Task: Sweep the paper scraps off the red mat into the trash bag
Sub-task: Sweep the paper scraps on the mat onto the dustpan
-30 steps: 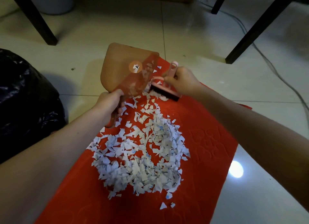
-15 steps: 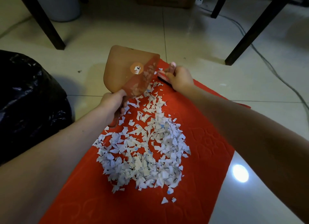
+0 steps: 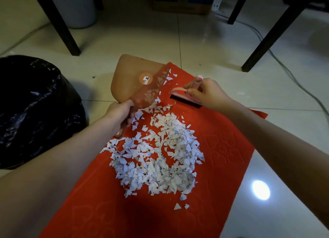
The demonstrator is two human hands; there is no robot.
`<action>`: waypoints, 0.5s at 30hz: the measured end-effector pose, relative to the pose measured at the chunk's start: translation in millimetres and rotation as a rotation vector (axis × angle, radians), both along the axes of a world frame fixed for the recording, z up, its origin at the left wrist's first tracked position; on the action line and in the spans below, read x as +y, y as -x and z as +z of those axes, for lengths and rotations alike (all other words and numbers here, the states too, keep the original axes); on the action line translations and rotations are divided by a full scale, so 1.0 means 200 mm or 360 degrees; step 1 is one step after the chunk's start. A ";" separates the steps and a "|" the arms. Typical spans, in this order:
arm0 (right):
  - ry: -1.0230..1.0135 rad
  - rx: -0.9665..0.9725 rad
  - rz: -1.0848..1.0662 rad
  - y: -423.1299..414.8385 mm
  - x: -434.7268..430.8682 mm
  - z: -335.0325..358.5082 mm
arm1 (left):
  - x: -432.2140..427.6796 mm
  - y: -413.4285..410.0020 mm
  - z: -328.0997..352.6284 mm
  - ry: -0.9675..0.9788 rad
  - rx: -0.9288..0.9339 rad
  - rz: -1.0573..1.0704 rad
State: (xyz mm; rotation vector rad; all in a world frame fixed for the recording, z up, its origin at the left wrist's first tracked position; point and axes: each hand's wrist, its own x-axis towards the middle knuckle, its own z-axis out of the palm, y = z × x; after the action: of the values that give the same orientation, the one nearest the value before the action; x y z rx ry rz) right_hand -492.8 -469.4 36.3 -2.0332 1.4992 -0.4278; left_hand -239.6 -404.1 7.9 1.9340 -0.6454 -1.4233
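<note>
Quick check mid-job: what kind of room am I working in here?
Likely an indoor home or office room, seen at floor level: glossy tiled floor, dark furniture legs, and a cardboard box.

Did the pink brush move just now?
Yes. The pink brush came back from the far corner of the red mat, toward the person and slightly right.

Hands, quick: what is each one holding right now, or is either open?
Left hand: closed, gripping the handle of the dustpan.
Right hand: closed, holding the brush.
</note>
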 end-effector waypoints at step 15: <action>-0.0182 0.0139 0.0188 0.03 0.18 0.01 | 0.00 0.05 -0.05 0.0017 0.0060 -0.0057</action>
State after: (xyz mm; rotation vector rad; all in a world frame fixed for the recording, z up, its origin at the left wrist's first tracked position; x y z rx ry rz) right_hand -498.3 -433.7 37.5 -2.0597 1.4113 -0.2042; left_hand -250.5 -404.4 -1.3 1.8914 -0.6717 -1.4721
